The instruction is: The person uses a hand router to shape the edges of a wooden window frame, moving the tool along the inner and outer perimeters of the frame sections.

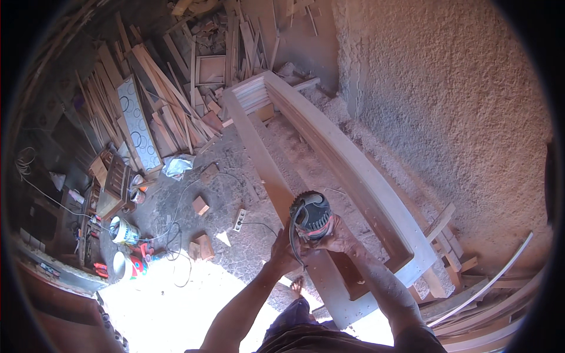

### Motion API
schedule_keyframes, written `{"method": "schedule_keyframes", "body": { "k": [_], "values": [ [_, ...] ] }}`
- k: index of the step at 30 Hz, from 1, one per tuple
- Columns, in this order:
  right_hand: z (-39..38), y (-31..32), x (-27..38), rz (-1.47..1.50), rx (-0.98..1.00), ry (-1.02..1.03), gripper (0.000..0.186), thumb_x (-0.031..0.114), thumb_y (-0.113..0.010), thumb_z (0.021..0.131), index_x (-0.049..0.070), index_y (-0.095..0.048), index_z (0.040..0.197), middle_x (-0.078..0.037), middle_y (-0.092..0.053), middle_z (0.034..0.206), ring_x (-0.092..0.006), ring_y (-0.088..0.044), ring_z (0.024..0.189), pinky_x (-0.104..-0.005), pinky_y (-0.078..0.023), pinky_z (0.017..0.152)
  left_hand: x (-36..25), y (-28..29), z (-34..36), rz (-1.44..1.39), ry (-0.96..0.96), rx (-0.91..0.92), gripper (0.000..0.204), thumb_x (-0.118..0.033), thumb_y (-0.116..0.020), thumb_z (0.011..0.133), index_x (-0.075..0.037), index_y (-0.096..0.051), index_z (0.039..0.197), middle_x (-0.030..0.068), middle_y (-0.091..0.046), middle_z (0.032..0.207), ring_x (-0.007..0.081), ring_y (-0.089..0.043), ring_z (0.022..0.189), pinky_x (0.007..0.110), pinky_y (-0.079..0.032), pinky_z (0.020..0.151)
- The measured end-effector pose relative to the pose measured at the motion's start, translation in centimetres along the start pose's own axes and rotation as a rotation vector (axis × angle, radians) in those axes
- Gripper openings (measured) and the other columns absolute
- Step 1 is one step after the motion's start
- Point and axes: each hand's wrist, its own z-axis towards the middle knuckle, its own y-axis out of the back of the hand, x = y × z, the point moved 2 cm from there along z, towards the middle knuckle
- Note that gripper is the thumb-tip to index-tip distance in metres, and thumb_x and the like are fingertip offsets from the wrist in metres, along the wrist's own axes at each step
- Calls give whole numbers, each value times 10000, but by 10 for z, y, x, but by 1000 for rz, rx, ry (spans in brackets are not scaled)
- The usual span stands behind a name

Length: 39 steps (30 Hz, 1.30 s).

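A black power router (312, 213) with a red band and a dark cord at its top rests on the near part of the left rail of a long wooden frame (256, 150). My left hand (283, 250) is closed on the router's left side, beside the hanging cord. My right hand (340, 240) grips it from the right, its fingers round the lower body. Both forearms come up from the lower edge. The frame's right rail (335, 153) has a grooved inner edge and runs to a far end near the lumber. The router's base is hidden by my hands and its body.
Many loose boards (165, 88) lean at the back left. Buckets (125, 232), a power strip (239, 220), wooden blocks (200, 206) and cables lie on the floor (229, 259) to the left. A rough wall (447, 117) bounds the right, with curved wood strips (482, 306) at lower right.
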Motion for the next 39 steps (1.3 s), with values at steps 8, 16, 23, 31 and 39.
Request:
{"method": "schedule_keyframes", "body": {
  "k": [8,16,23,31,39],
  "values": [
    [55,3,9,16,-16,-48,1129,105,-1013,592,130,-403,1541,9,-654,1342,-113,-603,1235,-319,-467,1136,40,14,43,89,106,81,1136,-506,-927,711,13,-318,1516,248,-606,1328,449,-620,1187,522,-552,959],
    [114,5,-2,46,-12,100,1054,98,-998,609,134,-441,1504,10,-659,1349,-116,-606,1231,-334,-476,1124,90,25,86,70,148,113,1141,-475,-941,699,23,-311,1510,255,-651,1283,452,-658,1155,516,-558,978],
    [164,8,-10,2,-47,93,1002,104,-991,595,137,-496,1466,-3,-664,1339,-127,-604,1235,-337,-476,1125,120,43,127,-58,186,177,1001,-384,-921,754,0,-383,1507,223,-577,1409,388,-629,1250,470,-536,1044],
    [244,9,-14,73,-24,131,976,113,-1000,581,134,-531,1438,-9,-689,1308,-153,-621,1217,-351,-497,1095,180,72,150,-261,237,-61,607,-184,-801,899,-9,-527,1411,173,-681,1288,284,-681,1203,399,-557,1000],
    [234,11,-12,47,-70,92,843,79,-1003,609,118,-596,1346,-11,-718,1232,-149,-657,1151,-351,-527,1054,100,89,62,-519,425,-180,327,-190,-751,944,-1,-691,1204,200,-764,1062,303,-762,978,397,-599,887]
  ]
}}
